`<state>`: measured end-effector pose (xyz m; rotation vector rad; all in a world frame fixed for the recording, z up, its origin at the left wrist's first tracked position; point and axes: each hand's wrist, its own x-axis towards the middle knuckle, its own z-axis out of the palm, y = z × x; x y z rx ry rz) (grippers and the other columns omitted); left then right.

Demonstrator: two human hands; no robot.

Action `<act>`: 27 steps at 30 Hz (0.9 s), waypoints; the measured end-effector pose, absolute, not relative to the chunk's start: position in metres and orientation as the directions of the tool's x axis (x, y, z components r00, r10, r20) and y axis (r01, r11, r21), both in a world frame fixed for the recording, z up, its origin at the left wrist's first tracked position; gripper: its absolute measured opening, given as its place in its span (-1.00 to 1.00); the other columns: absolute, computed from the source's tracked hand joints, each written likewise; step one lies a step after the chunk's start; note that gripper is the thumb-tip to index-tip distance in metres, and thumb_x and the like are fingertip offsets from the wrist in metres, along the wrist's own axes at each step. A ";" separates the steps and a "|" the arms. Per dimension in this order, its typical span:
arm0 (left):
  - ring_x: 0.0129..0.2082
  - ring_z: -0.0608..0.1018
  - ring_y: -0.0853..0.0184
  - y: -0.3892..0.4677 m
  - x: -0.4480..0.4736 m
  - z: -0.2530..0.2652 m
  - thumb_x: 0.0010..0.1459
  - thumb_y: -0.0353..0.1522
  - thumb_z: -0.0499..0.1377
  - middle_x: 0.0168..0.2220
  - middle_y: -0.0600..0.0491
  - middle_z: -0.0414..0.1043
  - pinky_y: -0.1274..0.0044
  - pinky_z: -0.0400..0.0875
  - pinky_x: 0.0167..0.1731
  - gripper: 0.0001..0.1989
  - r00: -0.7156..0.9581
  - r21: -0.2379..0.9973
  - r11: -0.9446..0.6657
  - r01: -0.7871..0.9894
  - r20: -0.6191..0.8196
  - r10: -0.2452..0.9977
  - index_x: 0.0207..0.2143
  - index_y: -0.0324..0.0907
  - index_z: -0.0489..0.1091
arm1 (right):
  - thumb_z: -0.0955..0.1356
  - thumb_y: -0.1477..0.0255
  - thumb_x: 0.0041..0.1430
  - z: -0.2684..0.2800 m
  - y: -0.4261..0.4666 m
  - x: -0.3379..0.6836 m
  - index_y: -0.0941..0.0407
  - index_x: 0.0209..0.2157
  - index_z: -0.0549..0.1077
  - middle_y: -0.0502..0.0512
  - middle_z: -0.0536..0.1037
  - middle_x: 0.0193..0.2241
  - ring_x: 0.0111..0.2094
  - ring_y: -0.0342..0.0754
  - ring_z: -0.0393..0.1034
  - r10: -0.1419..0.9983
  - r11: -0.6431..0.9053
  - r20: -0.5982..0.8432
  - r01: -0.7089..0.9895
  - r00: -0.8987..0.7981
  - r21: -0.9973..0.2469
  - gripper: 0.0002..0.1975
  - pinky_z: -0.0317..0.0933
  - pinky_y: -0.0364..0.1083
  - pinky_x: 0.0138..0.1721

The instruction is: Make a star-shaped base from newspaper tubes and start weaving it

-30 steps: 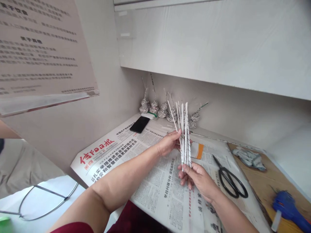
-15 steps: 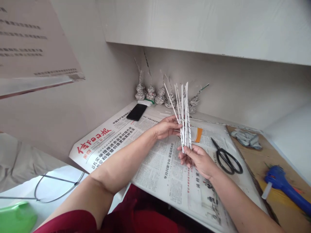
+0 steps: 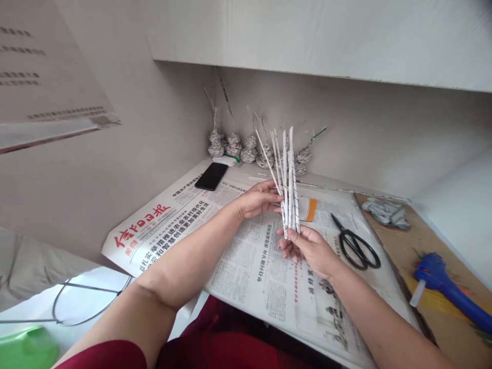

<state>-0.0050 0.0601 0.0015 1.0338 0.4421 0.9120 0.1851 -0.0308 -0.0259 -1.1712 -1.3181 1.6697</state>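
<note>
A bundle of several thin rolled paper sticks [image 3: 290,189] is held upright above the newspaper [image 3: 242,261], fanning apart at the top. My left hand [image 3: 260,201] grips the bundle from the left side, fingers passing behind it and thumb in front. Lower down, my right hand [image 3: 305,245] pinches the sticks' bottom ends between thumb and fingers. Past the bundle, several woven paper gourds [image 3: 249,148] with thin stems stand along the back wall, some partly hidden by the sticks.
Black-handled scissors [image 3: 357,248] lie right of my right hand. A blue glue gun [image 3: 442,279] and a crumpled grey cloth [image 3: 386,212] rest on cardboard [image 3: 457,328]. At the back left lies a black phone [image 3: 211,176]. An overhead panel [image 3: 307,41] hangs low above the gourds.
The view has shifted slightly, so the whole scene sits a little further left and up. Both hands keep their hold on the paper sticks, with hardly any movement.
</note>
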 end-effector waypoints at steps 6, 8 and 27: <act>-0.35 0.58 0.35 0.059 0.001 -0.002 -0.08 -0.45 0.39 -0.26 -0.01 0.57 0.50 0.49 -0.31 -0.54 0.501 0.902 0.182 -0.392 0.043 0.864 -0.06 -0.21 0.45 | 0.41 0.07 0.14 -0.030 -0.032 0.182 0.17 -0.18 0.47 0.08 0.57 -0.45 -0.51 -0.12 0.48 0.923 -0.191 -0.204 0.072 -0.326 -0.979 -0.56 0.16 -0.18 -0.59; -0.35 0.59 0.34 0.058 0.003 -0.003 -0.08 -0.43 0.39 -0.27 0.00 0.57 0.47 0.49 -0.28 -0.53 0.477 0.902 0.183 -0.392 0.029 0.878 -0.06 -0.20 0.45 | 0.40 0.08 0.17 -0.031 -0.032 0.181 0.17 -0.17 0.47 0.08 0.58 -0.44 -0.50 -0.11 0.49 0.927 -0.177 -0.196 0.088 -0.318 -0.980 -0.57 0.17 -0.18 -0.59; -0.49 0.50 0.41 0.049 0.017 -0.008 -0.08 -0.36 0.39 -0.38 0.08 0.52 0.48 0.47 -0.37 -0.68 0.328 0.926 0.168 -0.339 -0.052 0.943 -0.22 -0.18 0.47 | 0.36 0.24 0.25 -0.031 -0.035 0.177 0.12 -0.23 0.42 0.06 0.55 -0.47 -0.56 -0.13 0.47 0.944 -0.108 -0.172 0.230 -0.283 -0.967 -0.77 0.11 -0.20 -0.71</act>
